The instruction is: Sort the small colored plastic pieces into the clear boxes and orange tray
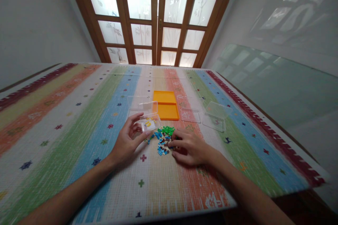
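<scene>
My left hand [129,139] grips a small clear plastic box [157,122] by its side, thumb in front and fingers behind. Its lid is raised, and several tiny yellow bricks [148,123] lie inside. Beside the box is a loose pile of tiny building bricks on the cloth. Green bricks [167,130] are at its far side, with blue bricks [160,151] and dark brown bricks [167,140] nearer to me. At the pile's right edge, my right hand [188,147] has its fingers curled in toward the thumb. Whatever lies between those fingertips is too small to make out.
Beyond the pile lies an open orange case [166,111]. To its right are a clear flat tray [190,115] and another clear box [213,122] with its lid up. A striped tablecloth [87,140] covers the table; wooden glazed doors [157,17] stand behind.
</scene>
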A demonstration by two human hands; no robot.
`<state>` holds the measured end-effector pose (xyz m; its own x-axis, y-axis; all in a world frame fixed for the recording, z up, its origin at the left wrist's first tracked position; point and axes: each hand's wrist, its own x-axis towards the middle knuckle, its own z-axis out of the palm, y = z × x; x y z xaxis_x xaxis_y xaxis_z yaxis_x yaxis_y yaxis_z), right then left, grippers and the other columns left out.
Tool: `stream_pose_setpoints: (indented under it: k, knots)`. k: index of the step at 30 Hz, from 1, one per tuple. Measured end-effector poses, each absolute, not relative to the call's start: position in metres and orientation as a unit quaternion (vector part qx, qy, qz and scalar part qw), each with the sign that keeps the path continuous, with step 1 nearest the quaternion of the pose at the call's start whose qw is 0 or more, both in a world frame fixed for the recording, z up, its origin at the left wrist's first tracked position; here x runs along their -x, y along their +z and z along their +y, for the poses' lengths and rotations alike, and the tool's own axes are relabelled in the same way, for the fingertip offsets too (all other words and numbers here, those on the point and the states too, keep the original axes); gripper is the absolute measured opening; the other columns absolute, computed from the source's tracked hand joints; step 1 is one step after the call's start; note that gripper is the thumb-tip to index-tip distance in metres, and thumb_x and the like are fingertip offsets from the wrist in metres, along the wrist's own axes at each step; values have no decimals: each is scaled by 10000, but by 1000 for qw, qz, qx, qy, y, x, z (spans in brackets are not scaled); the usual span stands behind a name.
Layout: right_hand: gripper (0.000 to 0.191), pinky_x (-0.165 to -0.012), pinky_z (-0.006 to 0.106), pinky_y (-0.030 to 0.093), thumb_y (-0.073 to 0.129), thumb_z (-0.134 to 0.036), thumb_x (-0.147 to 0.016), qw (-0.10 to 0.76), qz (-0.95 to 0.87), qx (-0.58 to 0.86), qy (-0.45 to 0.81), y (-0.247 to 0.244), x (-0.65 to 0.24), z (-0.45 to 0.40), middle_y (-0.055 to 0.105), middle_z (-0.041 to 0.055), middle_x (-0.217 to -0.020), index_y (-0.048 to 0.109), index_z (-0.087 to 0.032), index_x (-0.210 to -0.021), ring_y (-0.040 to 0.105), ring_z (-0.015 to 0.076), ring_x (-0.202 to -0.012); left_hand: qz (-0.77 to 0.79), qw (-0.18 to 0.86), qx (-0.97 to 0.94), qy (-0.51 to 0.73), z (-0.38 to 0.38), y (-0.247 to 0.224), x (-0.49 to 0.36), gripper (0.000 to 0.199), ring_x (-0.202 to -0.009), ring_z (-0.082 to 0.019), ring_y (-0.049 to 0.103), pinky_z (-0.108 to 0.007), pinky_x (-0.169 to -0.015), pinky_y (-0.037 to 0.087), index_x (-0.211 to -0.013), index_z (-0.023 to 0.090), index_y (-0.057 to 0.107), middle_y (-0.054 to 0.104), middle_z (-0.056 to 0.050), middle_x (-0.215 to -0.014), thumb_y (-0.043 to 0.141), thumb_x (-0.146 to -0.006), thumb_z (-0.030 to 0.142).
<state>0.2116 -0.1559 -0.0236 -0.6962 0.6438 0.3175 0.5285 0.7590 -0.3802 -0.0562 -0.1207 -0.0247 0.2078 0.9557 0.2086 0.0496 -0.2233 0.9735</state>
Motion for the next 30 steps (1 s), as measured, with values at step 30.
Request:
stream_pose_setpoints:
  k: [30]
  knots:
    - [268,-742,340,471,574,-366,-989,236,-899,358,91,-25,-207,-157,650,90,-945,737,-172,-1078,564,201,-843,396,488,-610,483,-122,-25,56,588,-989,-198,700,-399,-953,594,-1326,267,551,621,-81,-1331,803,-805,372]
